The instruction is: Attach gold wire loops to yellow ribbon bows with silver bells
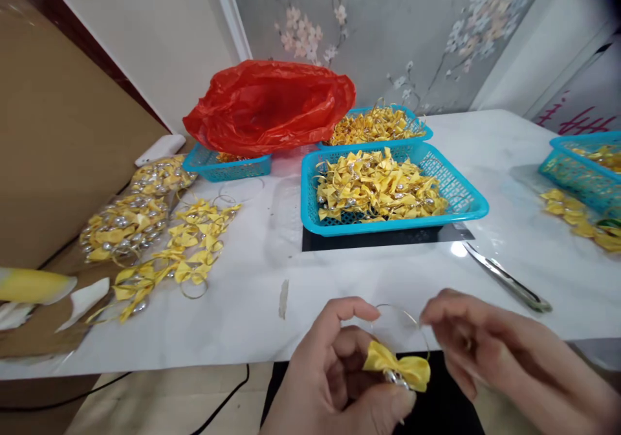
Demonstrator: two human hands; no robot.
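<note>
My left hand (334, 377) pinches a small yellow ribbon bow (398, 365) with a silver bead, just off the table's near edge. A thin wire ring (400, 322) arcs up from the bow. My right hand (509, 357) grips the ring's right end between thumb and fingertips. Beyond the hands, a blue basket (466, 192) holds a heap of the same yellow bows.
Finished bow rings (165, 247) lie in piles at the left. A red plastic bag (272, 105) covers a second blue basket (213, 163); a third basket (417, 124) stands behind, another basket (572, 169) at the right edge. Metal tweezers (509, 283) lie right of centre. Cables hang below.
</note>
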